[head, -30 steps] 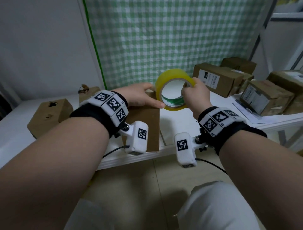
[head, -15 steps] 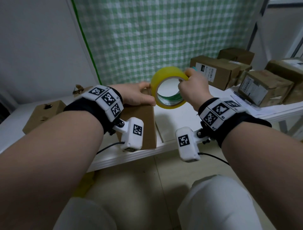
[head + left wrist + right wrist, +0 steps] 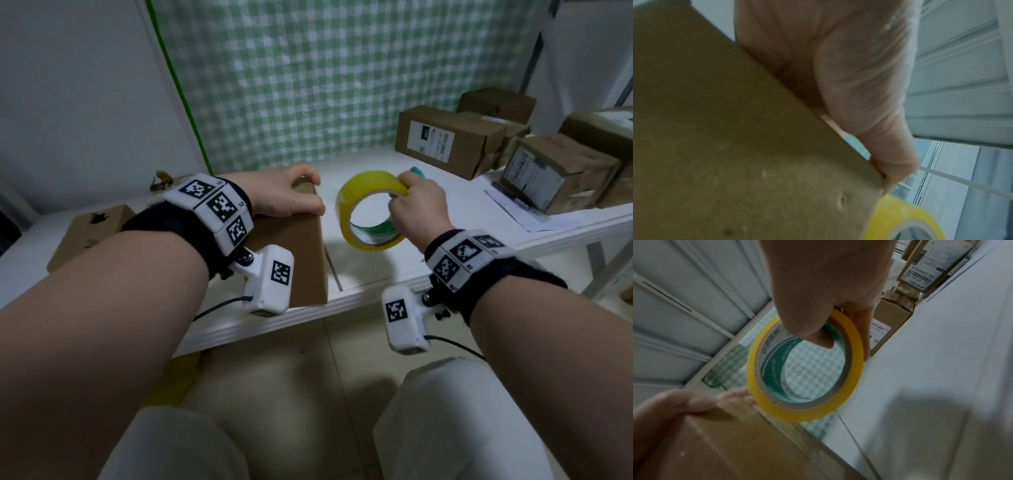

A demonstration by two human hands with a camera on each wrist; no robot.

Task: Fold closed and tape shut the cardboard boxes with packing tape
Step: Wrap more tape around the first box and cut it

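Observation:
A tall brown cardboard box (image 3: 291, 260) stands near the front edge of the white table (image 3: 376, 277). My left hand (image 3: 291, 198) lies on its top, fingers curled over the far edge and thumb (image 3: 869, 97) pressed along the near edge of the box (image 3: 735, 146). My right hand (image 3: 416, 205) pinches the top of a yellow packing tape roll (image 3: 363, 185) and holds it upright just right of the box, a small gap away. In the right wrist view the thumb reaches through the roll (image 3: 803, 415), above the box corner (image 3: 725, 443). Whether tape runs from roll to box is unclear.
Several closed, labelled cardboard boxes (image 3: 448, 140) stand at the back right, with papers (image 3: 534, 216) in front of them. A small torn box (image 3: 89, 229) lies at the left. A green checked cloth (image 3: 325, 85) hangs behind. My knees are below the table edge.
My right hand has carried the tape roll down and to the right, away from the left thumb it was against. The left hand stays on the box top.

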